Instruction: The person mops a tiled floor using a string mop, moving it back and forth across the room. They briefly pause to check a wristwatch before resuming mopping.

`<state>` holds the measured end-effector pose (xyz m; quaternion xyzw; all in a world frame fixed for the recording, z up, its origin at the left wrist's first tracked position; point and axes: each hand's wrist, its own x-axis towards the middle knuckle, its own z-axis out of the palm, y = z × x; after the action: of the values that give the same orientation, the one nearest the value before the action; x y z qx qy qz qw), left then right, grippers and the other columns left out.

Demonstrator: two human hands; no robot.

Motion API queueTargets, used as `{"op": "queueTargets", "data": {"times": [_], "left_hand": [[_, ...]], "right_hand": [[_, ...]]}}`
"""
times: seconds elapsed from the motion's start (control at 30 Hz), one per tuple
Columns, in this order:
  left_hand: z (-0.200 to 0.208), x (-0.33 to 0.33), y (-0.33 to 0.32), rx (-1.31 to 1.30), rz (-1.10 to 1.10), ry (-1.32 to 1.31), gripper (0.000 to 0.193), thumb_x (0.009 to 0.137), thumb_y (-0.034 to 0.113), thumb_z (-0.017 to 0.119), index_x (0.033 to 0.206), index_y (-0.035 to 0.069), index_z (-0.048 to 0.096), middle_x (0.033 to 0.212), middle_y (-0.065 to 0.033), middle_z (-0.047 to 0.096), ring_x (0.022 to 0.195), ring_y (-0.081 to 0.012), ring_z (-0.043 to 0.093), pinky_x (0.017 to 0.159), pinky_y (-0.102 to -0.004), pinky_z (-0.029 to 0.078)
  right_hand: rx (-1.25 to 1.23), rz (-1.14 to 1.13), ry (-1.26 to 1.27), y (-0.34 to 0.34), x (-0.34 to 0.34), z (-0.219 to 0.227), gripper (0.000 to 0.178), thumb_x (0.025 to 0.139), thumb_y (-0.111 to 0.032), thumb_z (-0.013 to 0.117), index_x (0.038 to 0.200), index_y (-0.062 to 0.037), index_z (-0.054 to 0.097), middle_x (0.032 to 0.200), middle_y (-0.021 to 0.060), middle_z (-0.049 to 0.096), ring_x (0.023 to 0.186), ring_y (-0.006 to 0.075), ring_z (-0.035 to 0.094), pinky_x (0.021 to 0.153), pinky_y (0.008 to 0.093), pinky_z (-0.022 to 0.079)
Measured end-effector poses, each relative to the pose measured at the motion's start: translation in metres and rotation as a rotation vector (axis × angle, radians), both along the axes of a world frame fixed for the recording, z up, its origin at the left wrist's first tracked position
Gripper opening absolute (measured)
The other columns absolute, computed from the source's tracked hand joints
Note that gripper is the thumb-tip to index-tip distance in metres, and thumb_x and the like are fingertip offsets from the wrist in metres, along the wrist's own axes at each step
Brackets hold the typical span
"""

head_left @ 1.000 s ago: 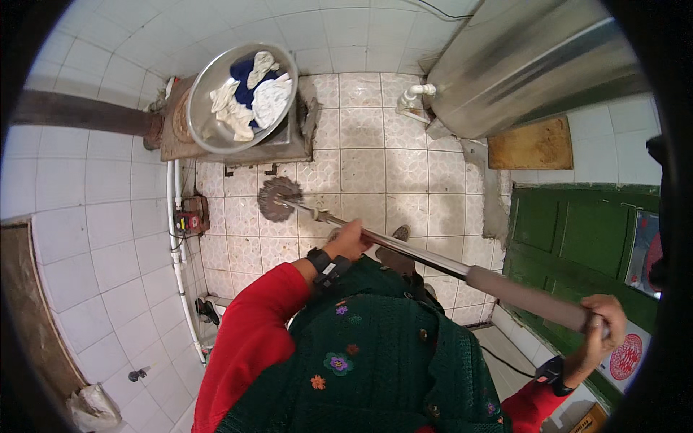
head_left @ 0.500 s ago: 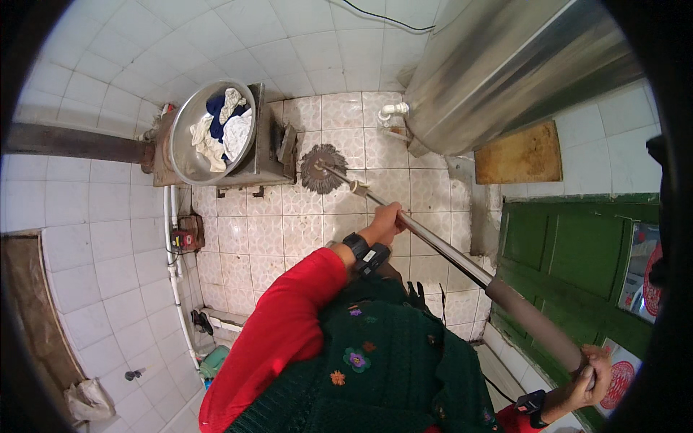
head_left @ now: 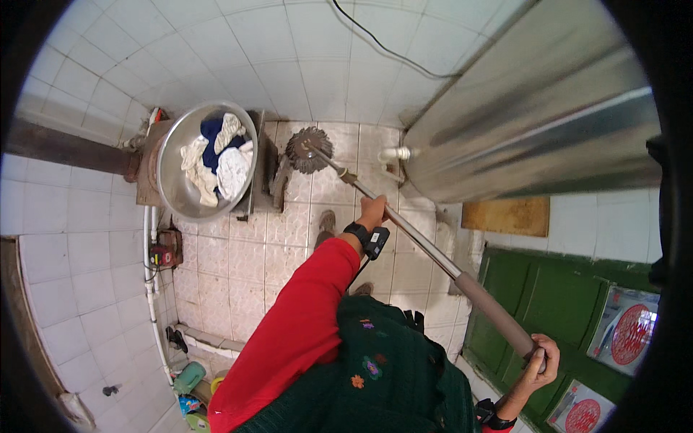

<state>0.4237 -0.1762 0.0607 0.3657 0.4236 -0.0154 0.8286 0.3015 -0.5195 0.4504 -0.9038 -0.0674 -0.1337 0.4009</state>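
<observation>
Head view: steel basin (head_left: 180,189) holds cloths (head_left: 220,162).

Round grey string mop head (head_left: 309,149) on pale tiled floor (head_left: 238,260), just right of square stand (head_left: 263,169) bearing wide steel basin (head_left: 206,162) with crumpled white and blue cloths (head_left: 220,162) inside. Long metal mop handle (head_left: 426,249) slanting from head toward lower right; left hand (head_left: 373,213) at mid-handle, right hand (head_left: 541,361) at near end. Large steel cylinder (head_left: 534,115) to right; green panelled door (head_left: 556,303) below it.
</observation>
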Motion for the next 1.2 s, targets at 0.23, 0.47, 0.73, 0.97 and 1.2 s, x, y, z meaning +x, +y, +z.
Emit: {"op": "queueTargets", "data": {"times": [0.23,0.47,0.73,0.97,1.2], "left_hand": [[0.009,0.07,0.096,-0.077,0.226,0.073,0.016,0.07,0.014,0.061,0.066,0.003,0.05,0.06,-0.0064,0.049,0.05,-0.0176,0.049,0.045,-0.0328,0.043],[0.01,0.124,0.184,-0.084,0.431,0.146,0.016,0.07,0.014,0.062,0.069,0.005,0.049,0.064,-0.0056,0.05,0.053,-0.0167,0.047,0.045,-0.0313,0.039],[0.007,0.151,0.241,-0.192,0.778,0.055,0.016,0.082,0.02,0.054,0.085,0.005,0.048,0.073,-0.006,0.053,0.061,-0.0177,0.053,0.05,-0.0331,0.045],[0.001,0.168,0.272,-0.074,0.675,-0.095,0.025,0.087,0.024,0.042,0.09,0.0,0.049,0.076,-0.0122,0.058,0.059,-0.0224,0.054,0.05,-0.0365,0.047],[-0.006,0.12,0.268,0.124,0.209,0.084,0.029,0.09,0.027,0.045,0.096,0.0,0.051,0.082,-0.012,0.06,0.068,-0.0229,0.056,0.06,-0.0358,0.049]], "right_hand": [[-0.035,0.102,0.031,0.096,0.11,0.002,0.014,0.086,-0.013,0.05,0.082,0.0003,0.054,0.083,0.0143,0.06,0.077,0.0193,0.056,0.069,0.0294,0.044],[-0.033,0.142,0.067,0.187,0.228,0.006,0.012,0.085,-0.012,0.051,0.082,-0.0015,0.056,0.084,0.0087,0.062,0.058,0.0076,0.046,0.051,0.0209,0.035],[-0.028,0.359,0.25,0.293,0.298,-0.05,0.009,0.085,-0.005,0.051,0.084,-0.0011,0.059,0.087,0.0052,0.062,0.062,0.007,0.05,0.052,0.0206,0.04],[-0.046,0.537,0.371,0.345,0.35,-0.071,0.011,0.084,-0.005,0.053,0.089,0.0007,0.061,0.082,0.0045,0.063,0.073,0.0119,0.056,0.069,0.0248,0.045],[0.034,0.413,0.454,0.277,0.283,-0.074,0.011,0.082,-0.006,0.058,0.089,0.0004,0.064,0.084,0.0057,0.065,0.08,0.0125,0.059,0.074,0.0254,0.046]]}}
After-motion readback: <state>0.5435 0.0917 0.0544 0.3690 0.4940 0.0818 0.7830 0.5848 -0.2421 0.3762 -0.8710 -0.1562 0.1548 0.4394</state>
